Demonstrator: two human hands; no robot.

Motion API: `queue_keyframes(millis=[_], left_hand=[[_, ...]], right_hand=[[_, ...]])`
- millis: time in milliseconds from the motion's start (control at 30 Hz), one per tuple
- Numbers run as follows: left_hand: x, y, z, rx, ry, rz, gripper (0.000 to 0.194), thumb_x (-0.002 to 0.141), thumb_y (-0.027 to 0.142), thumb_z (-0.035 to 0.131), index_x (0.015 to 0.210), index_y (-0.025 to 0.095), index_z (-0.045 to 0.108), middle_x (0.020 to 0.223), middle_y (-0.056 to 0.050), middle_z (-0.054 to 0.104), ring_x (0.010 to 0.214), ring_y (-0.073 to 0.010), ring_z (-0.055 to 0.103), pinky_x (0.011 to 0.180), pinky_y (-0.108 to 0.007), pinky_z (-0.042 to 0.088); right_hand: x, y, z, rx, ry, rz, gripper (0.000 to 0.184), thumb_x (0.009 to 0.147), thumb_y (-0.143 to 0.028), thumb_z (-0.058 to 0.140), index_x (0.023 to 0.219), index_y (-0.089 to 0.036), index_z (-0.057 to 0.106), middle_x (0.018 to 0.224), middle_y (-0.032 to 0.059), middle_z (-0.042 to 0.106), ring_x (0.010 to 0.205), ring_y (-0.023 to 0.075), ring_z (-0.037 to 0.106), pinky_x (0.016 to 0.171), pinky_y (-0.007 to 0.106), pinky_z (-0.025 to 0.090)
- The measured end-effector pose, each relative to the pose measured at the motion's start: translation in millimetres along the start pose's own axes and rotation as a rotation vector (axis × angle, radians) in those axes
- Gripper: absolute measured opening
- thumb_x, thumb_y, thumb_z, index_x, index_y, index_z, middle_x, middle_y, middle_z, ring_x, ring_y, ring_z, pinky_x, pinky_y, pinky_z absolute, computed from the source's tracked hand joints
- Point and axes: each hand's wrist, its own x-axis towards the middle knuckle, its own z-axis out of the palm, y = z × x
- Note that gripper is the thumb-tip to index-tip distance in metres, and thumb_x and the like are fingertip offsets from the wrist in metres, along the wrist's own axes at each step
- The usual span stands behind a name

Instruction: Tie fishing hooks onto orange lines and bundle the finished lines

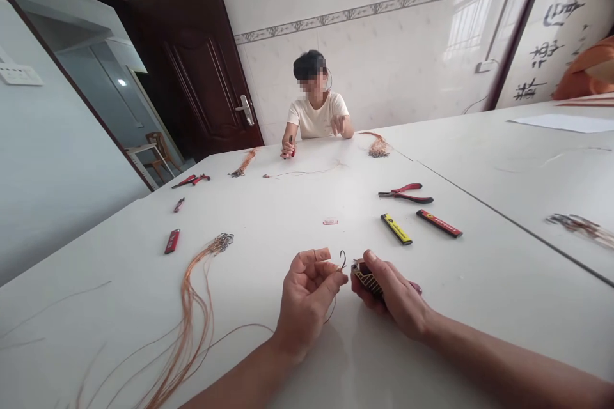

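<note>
Presently, your left hand point(307, 299) pinches a fishhook point(345, 260) between thumb and fingers, just beside the lighter point(368, 279) your right hand point(401, 303) grips. Hook: shank near upright, bend uppermost, lower end hidden by your fingertips. Lighter: long axis slanted, top toward hook; much of its body covered. Hook's point too small to make out.

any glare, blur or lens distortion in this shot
Head view: window-shaped glare on the tiled wall; head view: the door leans, probably from camera tilt and wide-angle distortion; head view: the hook bundle near the right edge looks smeared, while the fishhook in the left hand reads clearer
</note>
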Motion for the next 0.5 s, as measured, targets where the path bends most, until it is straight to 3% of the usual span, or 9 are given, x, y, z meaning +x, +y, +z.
queue_keyframes(millis=[500], left_hand=[[-1.5,-0.7,2.5,0.028,-0.029,0.024,0.024,0.072,0.016,0.061,0.091,0.019,0.047,0.070,0.004,0.055,0.072,-0.0153,0.065,0.063,-0.025,0.047]], right_hand=[[-2.0,-7.1,-4.2,-0.240,-0.021,-0.009,0.040,0.083,-0.034,0.022,0.053,-0.016,0.040,0.046,-0.0027,0.039,0.044,0.0069,0.031,0.039,0.022,0.013]])
